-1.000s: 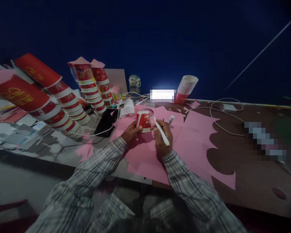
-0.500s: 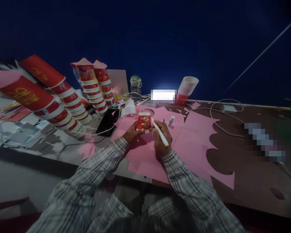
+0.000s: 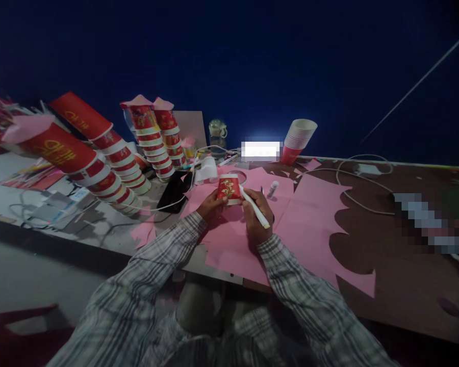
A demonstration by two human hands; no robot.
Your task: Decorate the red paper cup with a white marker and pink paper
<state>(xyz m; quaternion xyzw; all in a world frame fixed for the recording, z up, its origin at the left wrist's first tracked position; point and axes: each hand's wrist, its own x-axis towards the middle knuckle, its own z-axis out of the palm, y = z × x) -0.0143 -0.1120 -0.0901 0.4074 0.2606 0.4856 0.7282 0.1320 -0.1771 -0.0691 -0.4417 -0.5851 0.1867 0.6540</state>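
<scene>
Gripping an upturned red paper cup (image 3: 229, 188), the left hand (image 3: 211, 206) steadies it on smooth pink paper (image 3: 309, 219); the right hand (image 3: 257, 214) pinches a slim white pen (image 3: 255, 207).

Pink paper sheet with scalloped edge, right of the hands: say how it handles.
The pink paper sheet lies thin and flat, so it would probably droop when lifted. Its narrow cut points would likely curl or tear easily. Being light, it would probably slide across the table if pushed.

A: leaning red cup stacks (image 3: 112, 176) | B: upright cup stacks (image 3: 155, 145) | C: tilted cup stack (image 3: 299, 133) | D: jar (image 3: 217, 133) | E: black phone (image 3: 171, 192) | F: glue stick (image 3: 272, 189)
</scene>
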